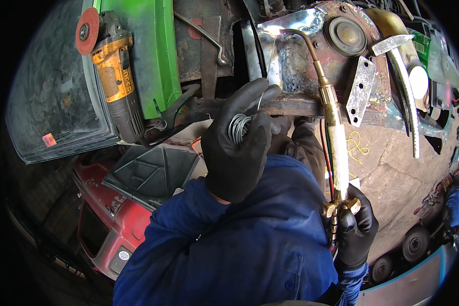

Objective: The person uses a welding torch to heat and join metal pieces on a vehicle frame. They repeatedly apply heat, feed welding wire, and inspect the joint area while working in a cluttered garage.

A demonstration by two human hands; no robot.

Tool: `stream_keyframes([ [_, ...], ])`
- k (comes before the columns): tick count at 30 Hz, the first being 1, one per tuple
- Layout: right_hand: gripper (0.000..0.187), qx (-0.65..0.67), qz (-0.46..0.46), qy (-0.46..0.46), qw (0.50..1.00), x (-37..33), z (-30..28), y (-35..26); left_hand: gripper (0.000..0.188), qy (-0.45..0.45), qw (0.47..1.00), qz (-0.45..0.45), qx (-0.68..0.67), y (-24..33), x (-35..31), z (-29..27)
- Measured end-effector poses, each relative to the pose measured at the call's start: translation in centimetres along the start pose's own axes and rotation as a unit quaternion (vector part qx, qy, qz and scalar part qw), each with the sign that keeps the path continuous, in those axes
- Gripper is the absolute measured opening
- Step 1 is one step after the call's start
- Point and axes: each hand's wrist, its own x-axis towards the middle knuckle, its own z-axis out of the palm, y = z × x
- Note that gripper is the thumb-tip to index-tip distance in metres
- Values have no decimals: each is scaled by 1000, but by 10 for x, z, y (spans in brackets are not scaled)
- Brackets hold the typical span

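Note:
My left hand (239, 148), in a black glove, closes round a small coil of grey welding wire (238, 128). A thin strand of the wire runs up from between my fingers toward a bright glow at the metal seam. In my right hand (357, 224), also gloved in black, I grip a brass gas welding torch (336, 137) near its valve knobs. Its bent nozzle points left, with the tip at the glow. Below it lies a shiny sheet-metal patch (303, 21), beside a rusty panel (311, 69) with a round mount (346, 34).
An orange-black angle grinder (115, 84) rests on the green car body (155, 61) at left. A hammer (403, 81) and perforated metal plate (361, 92) lie right of the torch. Red and green hoses (327, 163) run along it. A red vehicle part (120, 219) stands lower left.

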Motion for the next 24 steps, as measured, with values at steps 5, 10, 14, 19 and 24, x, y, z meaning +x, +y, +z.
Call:
stream_keyframes([
  [5,81,18,7,1,1000,0,1,-2,42,6,1000,-27,-12,8,-2,1],
  [10,80,11,20,-12,1000,1,0,-5,41,15,999,-26,-27,10,0,4],
  [14,79,14,4,-1,1000,1,2,-2,42,13,1000,-20,-10,11,0,4],
  [19,77,20,10,-3,1000,0,1,-1,43,14,999,-39,-32,12,0,5],
  [24,88,8,35,-6,999,0,0,-1,44,17,999,-44,-25,11,1,4],
])
